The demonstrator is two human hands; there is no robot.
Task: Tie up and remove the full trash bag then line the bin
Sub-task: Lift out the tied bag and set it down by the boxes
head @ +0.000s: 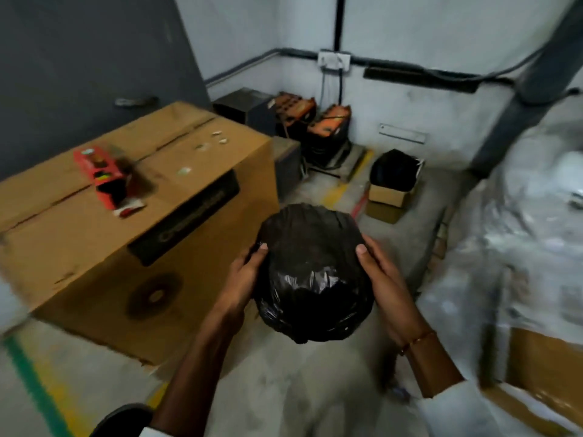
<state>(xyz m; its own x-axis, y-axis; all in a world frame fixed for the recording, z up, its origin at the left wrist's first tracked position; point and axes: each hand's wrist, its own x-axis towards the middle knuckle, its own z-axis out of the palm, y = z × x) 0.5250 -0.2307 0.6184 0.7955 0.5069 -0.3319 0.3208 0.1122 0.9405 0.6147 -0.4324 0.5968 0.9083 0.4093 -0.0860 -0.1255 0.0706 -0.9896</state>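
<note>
Above grey floor (284, 389), left hand (243, 279) and right hand (383, 279) flank trash bag (310, 272).

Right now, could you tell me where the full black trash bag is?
In the head view, the trash bag sits centre frame, held between the left hand and right hand, just right of the large cardboard box.

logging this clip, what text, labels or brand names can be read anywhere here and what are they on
None can be read for certain.
Large cardboard box: pale lettering on the black band of its side, too blurred to read.
Red packet on top of that box: printing, too blurred to read.
Black trash bag held by the left hand and right hand: no text visible.
</note>
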